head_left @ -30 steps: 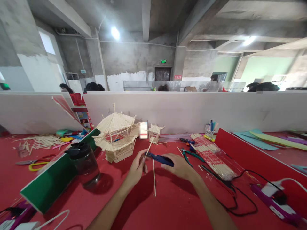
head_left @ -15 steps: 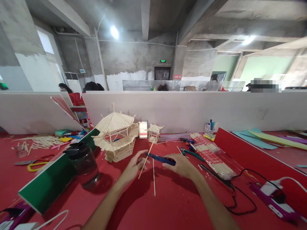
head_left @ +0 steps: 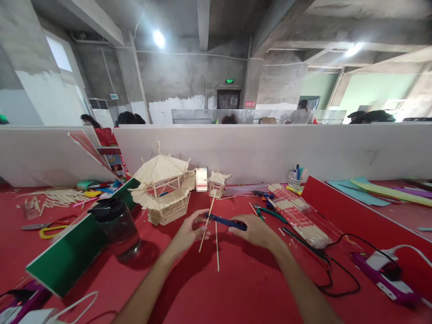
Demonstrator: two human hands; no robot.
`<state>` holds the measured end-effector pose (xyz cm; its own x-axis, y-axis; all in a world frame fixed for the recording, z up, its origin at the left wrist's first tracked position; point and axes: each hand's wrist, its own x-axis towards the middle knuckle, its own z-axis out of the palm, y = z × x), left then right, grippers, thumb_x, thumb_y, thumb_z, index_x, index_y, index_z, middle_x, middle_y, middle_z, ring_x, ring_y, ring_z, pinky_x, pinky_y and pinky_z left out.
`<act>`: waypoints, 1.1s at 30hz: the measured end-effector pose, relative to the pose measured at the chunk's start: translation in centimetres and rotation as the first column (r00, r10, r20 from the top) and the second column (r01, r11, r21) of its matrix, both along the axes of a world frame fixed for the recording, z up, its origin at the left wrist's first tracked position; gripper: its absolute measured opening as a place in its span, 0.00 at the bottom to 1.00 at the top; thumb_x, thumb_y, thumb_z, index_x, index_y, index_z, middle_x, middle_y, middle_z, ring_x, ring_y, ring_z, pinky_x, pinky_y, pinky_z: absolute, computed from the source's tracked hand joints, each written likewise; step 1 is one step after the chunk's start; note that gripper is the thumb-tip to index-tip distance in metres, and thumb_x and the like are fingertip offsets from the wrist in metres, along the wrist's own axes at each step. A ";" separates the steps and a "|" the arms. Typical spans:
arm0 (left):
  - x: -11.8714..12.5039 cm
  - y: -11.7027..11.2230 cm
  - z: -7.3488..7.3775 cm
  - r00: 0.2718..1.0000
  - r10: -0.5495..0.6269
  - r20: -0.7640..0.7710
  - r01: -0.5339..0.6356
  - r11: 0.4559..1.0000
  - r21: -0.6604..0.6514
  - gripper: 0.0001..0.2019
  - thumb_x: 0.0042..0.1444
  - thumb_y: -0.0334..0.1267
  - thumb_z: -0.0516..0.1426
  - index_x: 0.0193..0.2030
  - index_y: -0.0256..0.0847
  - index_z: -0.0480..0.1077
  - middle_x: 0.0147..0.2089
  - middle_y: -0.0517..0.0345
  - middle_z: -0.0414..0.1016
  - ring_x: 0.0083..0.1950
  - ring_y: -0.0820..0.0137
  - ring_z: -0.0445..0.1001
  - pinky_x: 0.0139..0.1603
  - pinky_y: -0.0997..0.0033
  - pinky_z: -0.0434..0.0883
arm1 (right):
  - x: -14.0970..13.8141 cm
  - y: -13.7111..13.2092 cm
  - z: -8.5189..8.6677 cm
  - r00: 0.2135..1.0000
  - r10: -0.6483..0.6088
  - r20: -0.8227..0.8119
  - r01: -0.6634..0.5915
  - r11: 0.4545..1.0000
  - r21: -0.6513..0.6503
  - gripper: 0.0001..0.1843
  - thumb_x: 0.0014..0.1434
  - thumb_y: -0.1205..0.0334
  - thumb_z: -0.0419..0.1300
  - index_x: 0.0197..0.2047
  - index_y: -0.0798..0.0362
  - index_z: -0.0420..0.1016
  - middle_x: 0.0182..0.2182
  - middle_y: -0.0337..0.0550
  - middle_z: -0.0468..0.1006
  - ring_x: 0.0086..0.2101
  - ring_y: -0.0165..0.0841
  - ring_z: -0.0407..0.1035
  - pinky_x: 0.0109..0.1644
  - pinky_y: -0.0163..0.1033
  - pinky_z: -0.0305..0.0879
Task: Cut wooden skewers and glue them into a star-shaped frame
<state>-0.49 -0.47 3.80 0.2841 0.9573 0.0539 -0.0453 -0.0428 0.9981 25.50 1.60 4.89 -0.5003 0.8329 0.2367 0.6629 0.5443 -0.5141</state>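
The red counter point(head_left: 243, 288) carries a stick-built pavilion point(head_left: 162, 191) and a smaller pavilion point(head_left: 218, 182) near its back edge. Toward the left edge a dark jar point(head_left: 118, 229) stands just beside a green board point(head_left: 72, 252). One loose stick point(head_left: 217, 247) lies mid-counter. Packets of sticks point(head_left: 297, 216) lie right of centre, and a purple power strip point(head_left: 384, 279) and black cable point(head_left: 337, 274) lie toward the near right corner.

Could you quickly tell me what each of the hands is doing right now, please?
Left hand: closed, pinching a thin wooden stick.
Right hand: closed, holding a blue tool.
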 end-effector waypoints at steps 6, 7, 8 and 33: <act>0.2 -0.1 -0.1 1.000 -0.004 0.020 0.005 1.000 -0.022 0.29 0.51 0.43 0.66 0.60 0.48 0.65 0.49 0.54 0.66 0.38 0.67 0.78 0.48 0.55 0.76 | -0.1 0.0 0.0 1.000 0.012 0.013 -0.012 1.000 -0.001 0.23 0.61 0.43 0.56 0.48 0.49 0.80 0.44 0.48 0.82 0.42 0.42 0.75 0.45 0.41 0.64; 0.2 -0.1 -0.1 1.000 -0.008 0.025 0.008 1.000 -0.022 0.30 0.52 0.44 0.66 0.61 0.48 0.64 0.49 0.54 0.66 0.39 0.67 0.78 0.48 0.55 0.75 | -0.1 0.0 0.0 1.000 0.018 0.008 -0.018 1.000 0.000 0.22 0.62 0.43 0.56 0.48 0.49 0.80 0.44 0.47 0.82 0.42 0.42 0.75 0.45 0.40 0.64; 0.1 -0.1 -0.1 1.000 -0.013 0.027 0.013 1.000 -0.021 0.30 0.52 0.44 0.66 0.61 0.48 0.64 0.49 0.54 0.67 0.39 0.67 0.78 0.49 0.55 0.75 | -0.1 0.0 0.0 1.000 0.021 0.002 -0.021 1.000 0.003 0.22 0.62 0.43 0.56 0.48 0.49 0.80 0.43 0.47 0.82 0.42 0.42 0.75 0.45 0.40 0.64; -2.3 0.0 1.6 0.965 -0.155 -0.210 0.192 0.966 0.171 0.30 0.55 0.45 0.63 0.65 0.52 0.63 0.69 0.47 0.60 0.52 0.58 0.74 0.52 0.56 0.74 | -0.7 -0.8 0.6 0.999 0.015 0.030 -0.015 1.000 -0.018 0.20 0.60 0.43 0.57 0.43 0.47 0.83 0.39 0.43 0.84 0.38 0.41 0.75 0.41 0.39 0.62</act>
<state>-2.81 -0.52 5.41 0.4677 0.8700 0.1562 0.1238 -0.2395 0.9630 24.82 0.82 5.47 -0.5192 0.8293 0.2064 0.6701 0.5450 -0.5040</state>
